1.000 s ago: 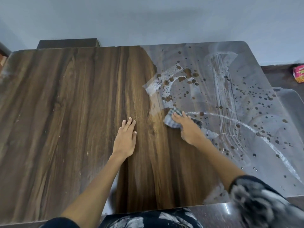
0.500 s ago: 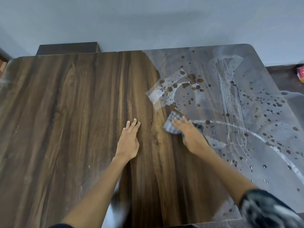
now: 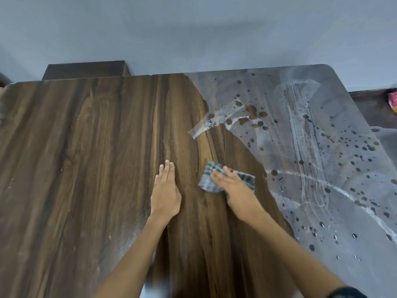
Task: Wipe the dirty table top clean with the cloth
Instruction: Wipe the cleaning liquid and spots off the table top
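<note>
Single head-worn view, wide-angle, looking forward and steeply down from above the near edge of the wooden table point(image 3: 81, 168). Faces the far edge and the grey wall point(image 3: 193, 29) behind it. Close range: both forearms enter from the bottom. Near edge cut off; left edge and far right corner in frame, lines bowed by the lens.

Wooden table top point(image 3: 86, 158) — checked cloth point(image 3: 209, 179), brown spots point(image 3: 251, 110), white smears point(image 3: 300, 125)

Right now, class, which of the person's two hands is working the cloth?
The right hand: its straight fingers press the checked cloth flat on the table top. The left hand lies flat on bare wood, touching no cloth.
</note>
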### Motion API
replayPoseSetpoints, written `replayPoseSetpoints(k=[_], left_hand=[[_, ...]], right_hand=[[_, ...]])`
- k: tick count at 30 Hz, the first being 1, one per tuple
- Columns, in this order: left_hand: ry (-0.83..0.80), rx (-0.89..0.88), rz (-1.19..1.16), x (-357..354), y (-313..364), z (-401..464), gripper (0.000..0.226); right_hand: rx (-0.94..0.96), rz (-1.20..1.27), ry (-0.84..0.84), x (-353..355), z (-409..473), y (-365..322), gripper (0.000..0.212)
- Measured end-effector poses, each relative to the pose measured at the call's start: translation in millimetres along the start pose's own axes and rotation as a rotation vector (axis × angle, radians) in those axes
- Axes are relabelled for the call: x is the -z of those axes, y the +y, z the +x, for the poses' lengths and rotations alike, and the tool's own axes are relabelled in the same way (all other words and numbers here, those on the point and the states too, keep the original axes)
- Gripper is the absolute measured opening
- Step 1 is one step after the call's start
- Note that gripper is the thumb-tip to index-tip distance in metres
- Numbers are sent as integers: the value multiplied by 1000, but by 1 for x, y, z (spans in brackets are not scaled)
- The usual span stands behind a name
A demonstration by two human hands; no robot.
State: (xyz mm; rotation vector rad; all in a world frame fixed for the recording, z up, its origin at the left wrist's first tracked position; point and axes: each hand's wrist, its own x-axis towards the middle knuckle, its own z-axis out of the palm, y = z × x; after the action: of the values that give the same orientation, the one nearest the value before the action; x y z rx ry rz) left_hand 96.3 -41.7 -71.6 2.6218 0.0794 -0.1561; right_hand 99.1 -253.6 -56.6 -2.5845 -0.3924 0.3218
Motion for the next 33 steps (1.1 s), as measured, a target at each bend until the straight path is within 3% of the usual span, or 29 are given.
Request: replayPoseSetpoints(k=[3, 8, 11, 15, 18, 24, 26, 30, 31, 33], left_hand=[[9, 9, 14, -1, 1, 6, 55], [1, 8, 36, 2, 5, 19, 54], [0, 12, 36, 3, 5, 30, 53], [14, 19, 52, 2, -1, 40, 51], [24, 26, 92, 0, -2, 47, 50], [5, 27, 126, 3, 1, 61, 50], [7, 34, 122, 4, 2, 69, 50], [-4, 33, 101, 8, 1, 85, 56], [0, 34, 99, 8, 0, 88, 56], [23, 40, 98, 8, -1, 94, 53]], right_hand=[[-237, -35, 144, 20, 53, 24, 72], [-279, -42, 110, 26, 157, 2, 70], [-155, -25, 32, 8, 135, -34, 72], [69, -47, -76, 0, 55, -17, 73], [-101, -56, 45, 23, 53, 13, 76], [-364, -38, 128, 42, 179, -1, 77], [-283, -14, 78, 27, 189, -24, 81], [170, -109, -103, 0, 125, -33, 72], [227, -100, -145, 3, 105, -25, 70], [166, -61, -110, 17, 83, 0, 73]])
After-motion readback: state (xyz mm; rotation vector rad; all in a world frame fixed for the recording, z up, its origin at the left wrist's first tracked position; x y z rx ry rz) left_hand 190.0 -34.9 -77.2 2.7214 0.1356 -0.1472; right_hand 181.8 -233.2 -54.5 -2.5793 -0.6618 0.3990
